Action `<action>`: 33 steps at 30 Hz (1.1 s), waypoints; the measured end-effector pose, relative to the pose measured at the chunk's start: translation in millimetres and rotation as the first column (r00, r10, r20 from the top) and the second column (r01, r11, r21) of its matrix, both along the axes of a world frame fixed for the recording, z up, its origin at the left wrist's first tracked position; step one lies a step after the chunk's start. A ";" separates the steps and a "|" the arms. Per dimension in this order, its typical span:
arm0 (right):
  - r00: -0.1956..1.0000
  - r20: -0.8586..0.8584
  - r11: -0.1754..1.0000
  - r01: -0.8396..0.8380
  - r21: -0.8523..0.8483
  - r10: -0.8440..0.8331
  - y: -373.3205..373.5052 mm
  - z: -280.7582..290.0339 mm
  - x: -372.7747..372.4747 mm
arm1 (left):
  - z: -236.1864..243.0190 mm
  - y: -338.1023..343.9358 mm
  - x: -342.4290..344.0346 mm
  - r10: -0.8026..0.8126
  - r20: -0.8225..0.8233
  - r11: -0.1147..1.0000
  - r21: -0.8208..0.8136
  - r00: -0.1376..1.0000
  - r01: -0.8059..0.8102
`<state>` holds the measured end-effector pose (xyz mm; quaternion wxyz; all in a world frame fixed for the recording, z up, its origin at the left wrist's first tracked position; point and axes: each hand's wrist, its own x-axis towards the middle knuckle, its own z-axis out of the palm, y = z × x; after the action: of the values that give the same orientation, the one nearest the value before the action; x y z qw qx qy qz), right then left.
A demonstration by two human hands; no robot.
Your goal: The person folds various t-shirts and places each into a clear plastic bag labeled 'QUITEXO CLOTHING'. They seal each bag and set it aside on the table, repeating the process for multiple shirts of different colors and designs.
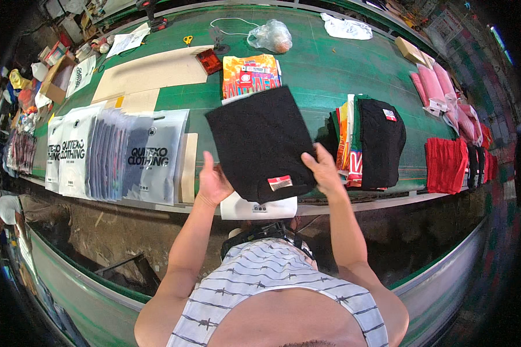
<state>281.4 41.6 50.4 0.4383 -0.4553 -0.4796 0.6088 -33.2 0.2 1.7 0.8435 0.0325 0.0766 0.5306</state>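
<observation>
My left hand (215,180) and my right hand (323,170) hold a folded black garment (255,139) with a small red-and-white label, one at each side of it. Under the garment, at the table's near edge, lies a white printed bag (257,210). Behind it is a bright orange printed garment stack (252,75). To the right stands a row of folded garments (379,150), black at the front with red, green and yellow ones beside it. To the left are several white and translucent printed bags (75,150) in a row.
The green table (353,69) holds cardboard sheets (142,75), yellow scissors (188,39), a clear plastic bag (270,34), pink packages (434,89), red garments (446,165) and a box (55,79). A rail runs along the near edge. Another person (8,211) is at the far left.
</observation>
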 end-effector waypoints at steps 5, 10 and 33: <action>0.971 0.167 0.939 0.211 -0.272 -0.170 -21.4 -112.9 -9.2 | -87.1 -12.0 6.2 -0.129 -0.758 0.983 -0.183 0.640 -0.019; 0.993 0.074 0.922 0.109 -0.371 -0.087 -38.8 -103.1 -10.3 | -82.2 -41.0 27.5 0.067 -0.946 0.988 0.019 0.318 -0.150; 0.488 0.871 0.895 -0.362 0.261 -0.057 -52.7 -64.0 -71.5 | -50.5 -28.7 82.7 0.296 -0.952 0.945 0.304 -0.077 -0.120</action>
<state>209.9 -11.2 -13.5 0.1682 -0.5480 -0.7889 0.2215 49.6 -28.5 -48.8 0.4322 0.4427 0.6294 0.4701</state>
